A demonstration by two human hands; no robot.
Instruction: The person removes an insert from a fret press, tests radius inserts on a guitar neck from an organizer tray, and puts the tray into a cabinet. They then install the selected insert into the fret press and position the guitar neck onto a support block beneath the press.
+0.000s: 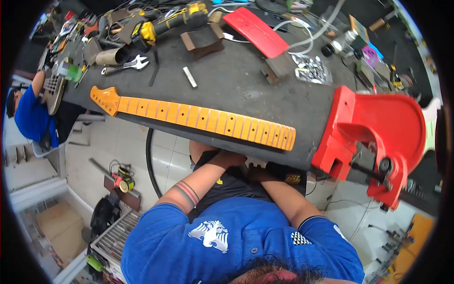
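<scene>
My left hand [230, 159] is low over my lap, just below the near edge of the dark workbench [213, 102]. Beside it is my right hand [257, 174], close to the left one. The fingers of both hands are too dark and hidden to make out, and so is anything in them. A guitar neck [203, 118] with an orange-yellow fretboard lies on the bench along its near edge, fretboard up, headstock to the left. Neither hand touches it.
A red vise [343, 135] stands at the bench's right. Behind the neck are a white stick [189, 77], an adjustable wrench [127, 66], a yellow-black power tool [175, 21] and a bag of metal parts [313, 71]. A co-worker [30, 111] sits at the far left.
</scene>
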